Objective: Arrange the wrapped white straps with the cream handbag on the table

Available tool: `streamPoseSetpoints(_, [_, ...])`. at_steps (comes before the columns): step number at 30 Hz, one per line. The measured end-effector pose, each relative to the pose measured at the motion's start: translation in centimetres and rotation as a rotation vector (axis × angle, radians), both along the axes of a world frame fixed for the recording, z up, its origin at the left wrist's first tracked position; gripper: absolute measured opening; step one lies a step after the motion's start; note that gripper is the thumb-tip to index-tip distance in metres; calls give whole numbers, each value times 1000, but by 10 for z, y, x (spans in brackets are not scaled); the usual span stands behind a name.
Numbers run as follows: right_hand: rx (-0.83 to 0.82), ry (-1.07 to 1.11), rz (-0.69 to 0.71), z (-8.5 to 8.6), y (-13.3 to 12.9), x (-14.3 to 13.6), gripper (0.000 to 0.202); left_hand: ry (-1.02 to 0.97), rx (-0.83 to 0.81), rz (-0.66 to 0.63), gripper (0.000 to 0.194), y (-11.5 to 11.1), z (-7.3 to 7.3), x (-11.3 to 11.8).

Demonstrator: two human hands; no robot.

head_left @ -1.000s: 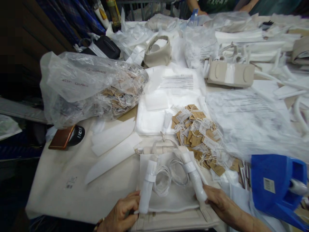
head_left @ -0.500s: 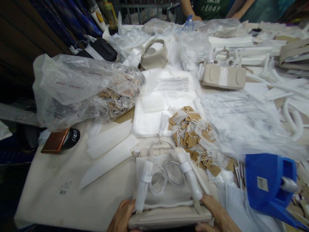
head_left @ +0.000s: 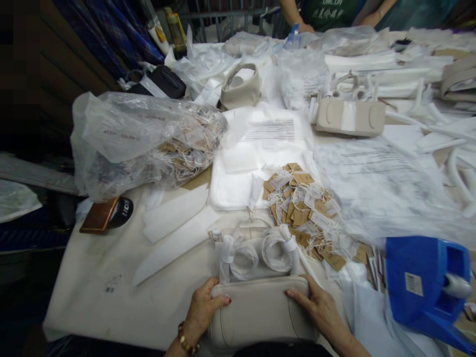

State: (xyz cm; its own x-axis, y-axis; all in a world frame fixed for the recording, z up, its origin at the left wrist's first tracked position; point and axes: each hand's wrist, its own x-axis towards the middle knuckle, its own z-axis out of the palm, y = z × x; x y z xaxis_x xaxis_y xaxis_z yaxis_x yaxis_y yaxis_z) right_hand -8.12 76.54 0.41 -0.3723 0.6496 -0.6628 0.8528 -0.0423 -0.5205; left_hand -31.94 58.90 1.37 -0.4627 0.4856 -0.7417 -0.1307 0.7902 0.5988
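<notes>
A beige handbag lies at the near edge of the table, its smooth panel turned up toward me. My left hand grips its left side, thumb on top of the panel. On the right side, my right hand holds it the same way; the fingers beneath are hidden. Beyond the panel lie the bag's straps, wrapped in white film, with two coils of clear-wrapped cord or strap. Just past the bag is a heap of brown hang tags with white strings.
To the left are white paper strips, a brown wallet, a black cap-like item and a plastic bag of tags. A blue dispenser stands right. Farther back are another beige bag and a person's hands.
The handbag's panel has tipped up into view, covering the lower ends of the wrapped straps. Both thumbs now rest on the panel. The view has shifted slightly.
</notes>
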Motion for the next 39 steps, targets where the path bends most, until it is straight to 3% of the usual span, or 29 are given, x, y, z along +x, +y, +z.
streamPoseSetpoints(12, [159, -41, -25, -2, -10, -11, 53, -64, 37, 74, 31, 3, -8, 0])
streamPoseSetpoints(17, [115, 23, -75, -10, -13, -7, 50, -101, 44, 122, 37, -2, -20, -1])
streamPoseSetpoints(22, [154, 113, -130, -19, -17, -3, 50, -69, 96, 199, 40, -5, -22, 5])
streamPoseSetpoints(27, [308, 143, -147, -23, -20, -5, 46, 141, 261, 215, 42, -8, -28, 13])
streamPoseSetpoints(32, [464, 108, -88, -17, -24, -9, 38, 384, 396, 63, 42, -10, -34, 14])
streamPoseSetpoints(39, [521, 153, -70, -8, -30, -11, 43, 768, 383, -83, 28, -15, -21, 27])
